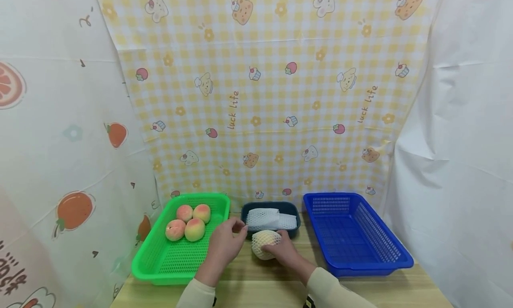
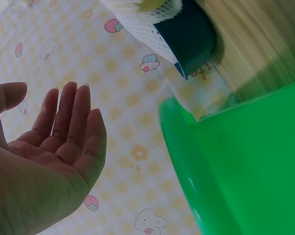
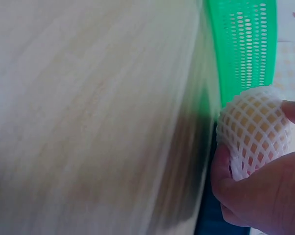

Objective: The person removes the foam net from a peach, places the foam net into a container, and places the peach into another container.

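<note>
My right hand (image 1: 285, 250) grips a peach wrapped in a white foam net (image 1: 264, 244), in front of the small dark container. In the right wrist view the thumb and fingers curl round the netted peach (image 3: 255, 129), and its yellowish skin shows through the mesh. My left hand (image 1: 227, 240) is held apart from it, between the green basket and the dark container. The left wrist view shows that left hand (image 2: 59, 142) with bent, loose fingers and nothing in the palm. Flat white foam nets (image 1: 262, 219) lie in the dark container (image 1: 294, 231).
On the left, a green basket (image 1: 146, 245) holds several bare peaches (image 1: 194, 229) toward its back. A blue basket (image 1: 360, 236) with perforated walls stands on the right. The wooden table (image 1: 256, 290) carries them all, and a patterned cloth (image 1: 264, 98) hangs behind.
</note>
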The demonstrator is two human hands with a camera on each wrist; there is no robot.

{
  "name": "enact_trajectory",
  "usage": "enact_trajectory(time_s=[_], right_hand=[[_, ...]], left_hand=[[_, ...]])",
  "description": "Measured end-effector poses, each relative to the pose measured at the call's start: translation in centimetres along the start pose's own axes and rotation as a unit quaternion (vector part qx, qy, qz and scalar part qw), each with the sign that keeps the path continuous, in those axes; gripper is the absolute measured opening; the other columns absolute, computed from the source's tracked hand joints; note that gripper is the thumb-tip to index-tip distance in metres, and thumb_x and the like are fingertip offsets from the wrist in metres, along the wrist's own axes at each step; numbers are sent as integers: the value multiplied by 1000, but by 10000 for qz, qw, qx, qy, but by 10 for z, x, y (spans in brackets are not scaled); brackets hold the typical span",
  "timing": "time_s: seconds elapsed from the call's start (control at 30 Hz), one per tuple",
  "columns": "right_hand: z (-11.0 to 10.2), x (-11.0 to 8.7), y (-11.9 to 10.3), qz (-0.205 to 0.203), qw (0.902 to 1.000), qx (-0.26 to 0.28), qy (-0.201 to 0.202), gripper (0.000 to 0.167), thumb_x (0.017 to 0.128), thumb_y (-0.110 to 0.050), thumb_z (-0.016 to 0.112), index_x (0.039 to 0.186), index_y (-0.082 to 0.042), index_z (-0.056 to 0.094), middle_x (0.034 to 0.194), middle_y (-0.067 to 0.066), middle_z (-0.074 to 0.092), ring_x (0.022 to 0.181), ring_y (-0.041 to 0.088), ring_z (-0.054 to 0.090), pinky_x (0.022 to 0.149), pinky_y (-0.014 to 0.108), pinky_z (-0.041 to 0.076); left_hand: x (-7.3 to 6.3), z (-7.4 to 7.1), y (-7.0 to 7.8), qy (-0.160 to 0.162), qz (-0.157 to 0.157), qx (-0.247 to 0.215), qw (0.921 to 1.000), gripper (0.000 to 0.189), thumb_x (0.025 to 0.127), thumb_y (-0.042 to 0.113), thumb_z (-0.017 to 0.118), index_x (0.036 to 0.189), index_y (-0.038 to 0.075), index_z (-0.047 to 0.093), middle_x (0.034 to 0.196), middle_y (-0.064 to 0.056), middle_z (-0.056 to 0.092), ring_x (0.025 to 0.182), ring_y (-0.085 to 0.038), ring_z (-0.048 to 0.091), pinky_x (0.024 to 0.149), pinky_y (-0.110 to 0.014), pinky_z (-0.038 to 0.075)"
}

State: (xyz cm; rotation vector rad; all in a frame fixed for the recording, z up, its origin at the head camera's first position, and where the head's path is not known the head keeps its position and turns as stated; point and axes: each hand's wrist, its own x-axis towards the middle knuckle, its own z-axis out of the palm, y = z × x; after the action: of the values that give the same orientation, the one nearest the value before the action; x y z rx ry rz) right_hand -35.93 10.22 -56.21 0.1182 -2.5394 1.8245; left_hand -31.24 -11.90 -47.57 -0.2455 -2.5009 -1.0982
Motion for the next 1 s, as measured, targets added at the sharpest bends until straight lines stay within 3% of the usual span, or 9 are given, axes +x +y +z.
enact_trajectory(time_s=[0.2, 0.33, 0.53, 0.7, 0.87, 1.0], right_hand=[[-22, -15, -18, -277, 9995, 158, -77, 74, 88, -24, 93, 146, -2, 51, 135, 21, 63, 119, 34, 63, 101, 51, 54], [-40, -26, -38, -443, 9975, 449, -304, 73, 91, -21, 91, 149, -5, 50, 138, 21, 61, 117, 33, 63, 95, 41, 55], [-59, -38, -59, -521, 9946, 653, -608, 74, 93, -21, 91, 153, -12, 49, 139, 21, 60, 117, 32, 64, 91, 41, 59], [-62, -40, -62, -538, 9943, 529, -757, 76, 93, -23, 92, 154, -15, 48, 143, 21, 57, 119, 33, 64, 92, 44, 60], [-62, -44, -62, -578, 9915, 712, -920, 76, 94, -23, 91, 155, -14, 46, 143, 21, 56, 118, 31, 64, 92, 42, 60], [-63, -46, -65, -608, 9893, 880, -996, 74, 96, -22, 89, 156, -12, 45, 141, 21, 57, 115, 29, 65, 91, 41, 60]], left_hand=[[0, -3, -3, -238, 69, -362, 9990, 5, 106, 26, 76, 104, 22, 77, 99, 9, 74, 95, -12, 68, 86, -40, 60], [0, -3, -5, -575, 360, -747, 9949, 5, 107, 22, 75, 108, 17, 77, 101, 9, 74, 95, -12, 70, 85, -35, 61], [-2, -1, -1, -986, 799, -1460, 9811, 6, 107, 20, 77, 113, 21, 78, 108, 10, 75, 101, -13, 72, 88, -32, 61], [-3, 1, 6, -1116, 1131, -1917, 9685, 16, 103, 15, 81, 119, 19, 78, 115, 6, 74, 105, -16, 73, 94, -42, 63], [-2, 5, 5, -1392, 1196, -2255, 9568, 37, 99, 14, 85, 134, 14, 73, 128, -1, 70, 115, -27, 73, 100, -44, 62], [-1, 5, 5, -1488, 1258, -2255, 9545, 46, 96, 11, 88, 139, 14, 70, 134, -2, 67, 123, -30, 69, 103, -38, 60]])
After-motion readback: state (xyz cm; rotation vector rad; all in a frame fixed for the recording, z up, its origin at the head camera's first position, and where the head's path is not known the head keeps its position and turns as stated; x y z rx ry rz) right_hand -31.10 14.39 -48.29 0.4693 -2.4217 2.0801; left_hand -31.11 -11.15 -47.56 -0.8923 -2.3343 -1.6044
